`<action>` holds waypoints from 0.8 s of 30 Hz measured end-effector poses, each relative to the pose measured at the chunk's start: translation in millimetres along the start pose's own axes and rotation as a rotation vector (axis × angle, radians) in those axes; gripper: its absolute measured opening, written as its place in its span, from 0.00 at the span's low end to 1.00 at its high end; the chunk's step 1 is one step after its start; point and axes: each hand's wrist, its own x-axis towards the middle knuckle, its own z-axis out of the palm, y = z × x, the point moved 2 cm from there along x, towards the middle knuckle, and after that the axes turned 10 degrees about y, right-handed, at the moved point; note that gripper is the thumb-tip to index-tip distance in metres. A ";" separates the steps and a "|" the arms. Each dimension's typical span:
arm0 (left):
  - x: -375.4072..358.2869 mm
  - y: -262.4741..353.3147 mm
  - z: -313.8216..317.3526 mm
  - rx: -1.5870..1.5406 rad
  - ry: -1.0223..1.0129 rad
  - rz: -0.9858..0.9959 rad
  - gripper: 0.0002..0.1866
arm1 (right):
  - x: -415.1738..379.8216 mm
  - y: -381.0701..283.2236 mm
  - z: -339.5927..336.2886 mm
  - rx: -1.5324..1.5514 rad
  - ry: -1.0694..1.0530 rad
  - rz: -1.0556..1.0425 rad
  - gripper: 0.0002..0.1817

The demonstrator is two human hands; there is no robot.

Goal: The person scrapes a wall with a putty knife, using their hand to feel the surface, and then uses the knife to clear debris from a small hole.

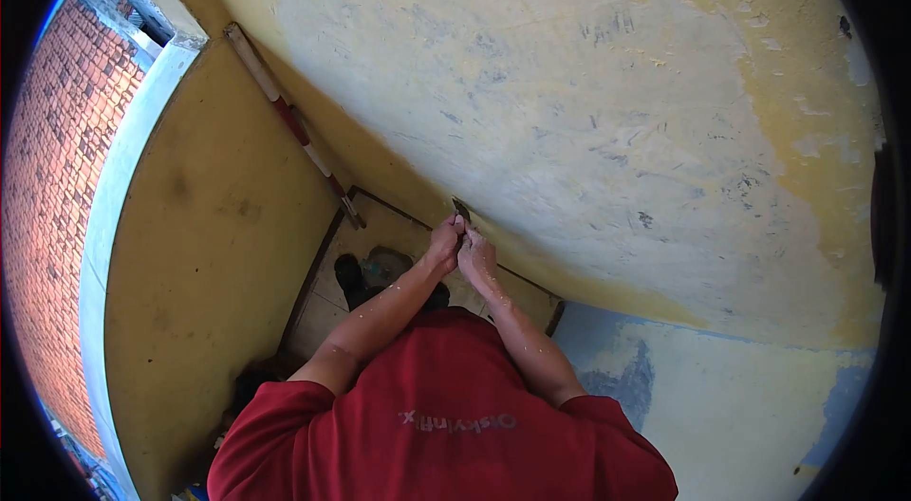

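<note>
Both hands meet low in front of the body, close to the partly stripped wall [531,102]. A small dark scraper-like tool [461,210] points up from between them, its tip at or very near the yellow paint along the wall's lower part. My left hand [446,243] is closed around the tool's lower end. My right hand [476,257] is closed too, pressed against the left one and the same tool. The fingers overlap, so the handle is mostly hidden. Pale specks dot both forearms.
A red and white pole [289,119] leans in the corner by the yellow side wall [209,207]. Dark shoes [350,275] stand on the tiled floor [318,316] beside a greyish bag-like item [387,264]. Left, beyond a ledge [104,207], lies a tiled roof [76,102].
</note>
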 end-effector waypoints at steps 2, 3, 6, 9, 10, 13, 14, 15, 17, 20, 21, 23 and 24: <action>-24.0 7.2 14.2 -0.030 0.033 -0.012 0.05 | -6.8 10.0 7.9 0.033 0.178 -0.168 0.21; -36.3 10.6 23.1 -0.037 0.010 -0.011 0.05 | -8.5 3.9 3.8 0.035 0.177 -0.167 0.21; -9.5 -2.9 7.5 -0.064 -0.047 0.004 0.04 | -6.6 -5.8 -6.6 0.017 0.147 -0.090 0.20; 14.7 -3.9 -7.9 -0.018 0.052 -0.061 0.06 | 7.4 -3.0 8.0 -0.104 0.060 -0.039 0.19; 1.9 -0.1 -0.5 -0.013 0.052 -0.061 0.06 | 1.1 -7.1 3.2 -0.100 0.061 -0.037 0.19; -16.3 2.8 11.6 -0.106 0.000 -0.057 0.07 | -5.1 -5.4 -1.4 0.005 0.162 -0.100 0.19; -9.1 1.7 9.7 -0.076 0.001 -0.036 0.07 | 2.2 0.4 3.5 -0.024 0.144 -0.104 0.19; -2.0 -3.3 3.8 -0.049 0.005 -0.016 0.06 | 5.4 5.9 7.1 -0.056 0.122 -0.106 0.19; 12.7 -3.3 -10.8 -0.023 0.032 -0.035 0.06 | 11.7 4.2 13.7 -0.069 0.062 -0.063 0.19; -8.3 17.8 4.7 -0.060 0.026 0.025 0.06 | 5.7 -11.8 6.4 0.011 0.068 -0.114 0.19; -29.2 23.4 16.5 -0.147 0.000 0.094 0.06 | -4.9 -16.2 -3.7 0.082 0.121 -0.204 0.19; -56.0 32.0 35.8 -0.039 -0.037 0.115 0.07 | -13.1 -13.7 -18.6 0.208 0.092 -0.125 0.19; -66.0 31.6 42.3 0.071 -0.074 0.131 0.08 | -17.6 -13.8 -26.9 0.332 0.066 -0.039 0.20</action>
